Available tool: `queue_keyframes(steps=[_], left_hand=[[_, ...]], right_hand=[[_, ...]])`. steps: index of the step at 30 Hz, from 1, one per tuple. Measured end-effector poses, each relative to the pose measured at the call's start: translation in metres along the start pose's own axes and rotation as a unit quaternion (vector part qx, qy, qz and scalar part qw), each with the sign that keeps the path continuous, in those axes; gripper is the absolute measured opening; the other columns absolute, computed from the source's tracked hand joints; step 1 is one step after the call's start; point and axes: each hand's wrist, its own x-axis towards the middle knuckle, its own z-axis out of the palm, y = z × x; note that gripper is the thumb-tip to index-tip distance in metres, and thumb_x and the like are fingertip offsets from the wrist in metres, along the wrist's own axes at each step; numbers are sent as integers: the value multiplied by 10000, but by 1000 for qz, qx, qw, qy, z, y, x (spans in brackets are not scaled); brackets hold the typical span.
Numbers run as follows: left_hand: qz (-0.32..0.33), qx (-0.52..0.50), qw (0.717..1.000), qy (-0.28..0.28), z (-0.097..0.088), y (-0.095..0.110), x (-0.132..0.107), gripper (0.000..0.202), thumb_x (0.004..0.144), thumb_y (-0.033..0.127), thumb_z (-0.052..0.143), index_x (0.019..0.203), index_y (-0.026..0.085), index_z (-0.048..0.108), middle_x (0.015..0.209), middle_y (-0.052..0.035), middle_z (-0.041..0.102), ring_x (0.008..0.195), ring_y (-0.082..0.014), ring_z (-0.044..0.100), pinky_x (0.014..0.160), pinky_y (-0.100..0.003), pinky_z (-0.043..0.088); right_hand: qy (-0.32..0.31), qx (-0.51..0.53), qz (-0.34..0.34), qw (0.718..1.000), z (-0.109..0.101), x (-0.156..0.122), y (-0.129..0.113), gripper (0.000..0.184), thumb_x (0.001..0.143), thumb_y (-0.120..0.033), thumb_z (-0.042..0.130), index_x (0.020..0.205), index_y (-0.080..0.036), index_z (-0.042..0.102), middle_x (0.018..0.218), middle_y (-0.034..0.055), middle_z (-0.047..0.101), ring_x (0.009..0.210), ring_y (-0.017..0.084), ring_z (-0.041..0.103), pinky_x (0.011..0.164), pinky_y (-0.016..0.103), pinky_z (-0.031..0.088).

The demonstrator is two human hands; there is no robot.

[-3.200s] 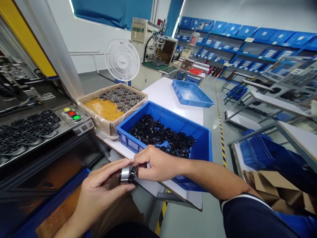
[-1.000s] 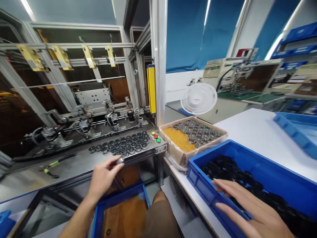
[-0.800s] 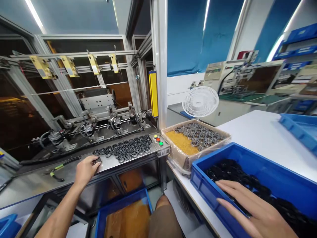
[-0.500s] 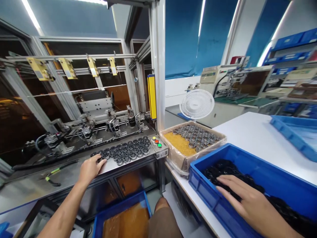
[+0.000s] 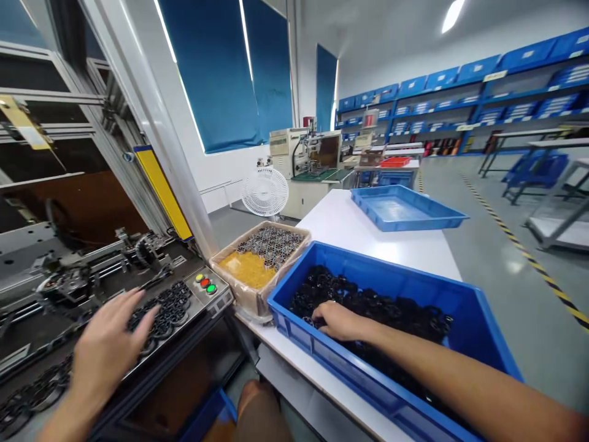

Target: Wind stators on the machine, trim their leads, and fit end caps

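Observation:
My left hand is blurred, with thumb and fingers apart, above the metal ledge of the machine. Rows of black ring-shaped parts lie just beyond its fingers, and more of them sit at lower left. My right hand reaches into a deep blue bin with its fingers curled downward. Loose black ring-shaped parts are heaped around it in the bin. The fingertips are partly hidden among these parts, so what they pinch does not show.
Left of the bin stands a plastic-lined carton with grey round parts on yellow material. Yellow, red and green buttons sit at the ledge's corner. Behind are a white fan and a light blue tray on the white table.
My view has turned to the right. My left hand has come off the row of parts and its fingers have spread. My right hand has gone down into the heap, fingers curling.

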Motion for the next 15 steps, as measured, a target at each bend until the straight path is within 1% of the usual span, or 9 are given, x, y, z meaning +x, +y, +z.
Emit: queue_keyframes(steps=[1,3,5,7,9,11,13,15], left_hand=[[21,-3,999,-45,16,23,18,535,879,492,501,1231,97,585,1318,-201,582,1292,-347,486,1157,-481,296],[50,-15,993,-107,52,65,52,425,898,437,509,1186,144,621,1260,-161,635,1228,-313,547,1123,-466,357],[74,-30,981,-176,90,97,77,349,900,398,559,1129,149,648,1193,-155,664,1143,-281,604,1055,-448,436],[98,-49,965,-240,127,121,92,335,912,377,583,1163,157,616,1206,-111,642,1091,-240,621,963,-471,499],[115,-62,948,-289,158,140,99,336,918,357,586,1195,168,594,1232,-100,616,1071,-226,620,913,-460,527],[120,-67,936,-324,181,152,101,338,917,348,587,1205,171,587,1236,-101,607,1063,-227,619,895,-451,536],[113,-63,929,-347,197,158,100,344,914,349,592,1205,166,584,1229,-100,608,1058,-228,619,889,-451,537],[101,-58,926,-359,206,159,99,351,913,352,593,1209,164,581,1230,-101,606,1058,-230,618,888,-453,537]], right_hand=[[-4,-4,7,1000,-2,0,-1,315,732,-183,703,1041,-158,762,1062,116,753,1060,263,685,919,283,506],[-10,-15,18,1000,-8,-1,-3,291,735,-205,715,1014,-148,771,1031,131,759,1026,276,698,875,291,521],[-17,-26,22,999,-14,-4,-5,267,754,-185,691,1006,-160,776,1025,124,763,1017,267,705,850,279,525],[-25,-37,25,999,-19,-8,-6,295,752,-92,639,1001,-168,778,1021,114,766,1007,245,711,831,253,521],[-33,-50,35,998,-22,-10,-7,349,706,-3,601,970,-141,782,964,129,771,949,241,727,784,240,522],[-36,-61,48,996,-22,-10,-7,348,674,29,592,928,-113,783,901,146,769,899,247,734,754,241,521],[-34,-68,55,996,-21,-9,-5,334,677,24,598,925,-106,779,907,154,762,911,253,729,776,250,518],[-28,-75,55,995,-21,-7,-4,326,699,16,591,942,-104,773,971,169,750,976,266,711,834,272,512]])
